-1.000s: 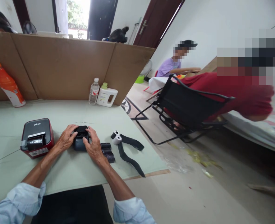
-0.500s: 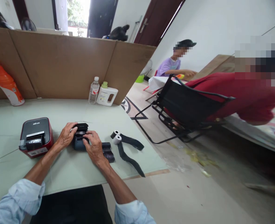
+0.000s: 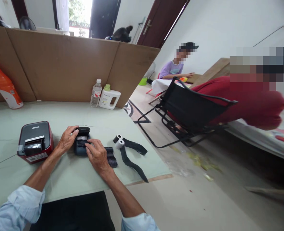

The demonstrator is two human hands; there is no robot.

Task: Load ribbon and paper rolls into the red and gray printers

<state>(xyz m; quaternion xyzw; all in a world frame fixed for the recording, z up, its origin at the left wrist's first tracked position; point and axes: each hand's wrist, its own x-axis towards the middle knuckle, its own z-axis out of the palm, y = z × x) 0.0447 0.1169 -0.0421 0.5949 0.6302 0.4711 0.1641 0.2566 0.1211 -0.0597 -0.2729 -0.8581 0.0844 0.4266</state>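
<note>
A small dark label printer [image 3: 81, 151] stands on the table with its lid [image 3: 83, 129] raised. Inside its compartment sits a pale roll, with a dark, shiny strip [image 3: 82, 143] in front of it. My left hand [image 3: 67, 140] grips the lid's left side, thumb against its edge. At the printer's right, my right hand [image 3: 98, 155] has its thumb and fingers bent together at the strip's end; the exact contact is hard to make out. Beside that hand lie dark rolls [image 3: 112, 161], partly hidden by it. Two small rolls [image 3: 119, 143] trail black strips to the right.
A red and black printer [image 3: 35, 141] stands at the left. Along the cardboard screen [image 3: 67, 64] are an orange bottle [image 3: 5, 86], a clear bottle [image 3: 96, 93] and a white jug [image 3: 105, 98]. Past the table's right edge, a person in red sits in a black folding chair [image 3: 192, 102].
My right hand has shifted slightly down and away from the lid, showing more of the compartment and the pale roll. My left hand stays at the lid.
</note>
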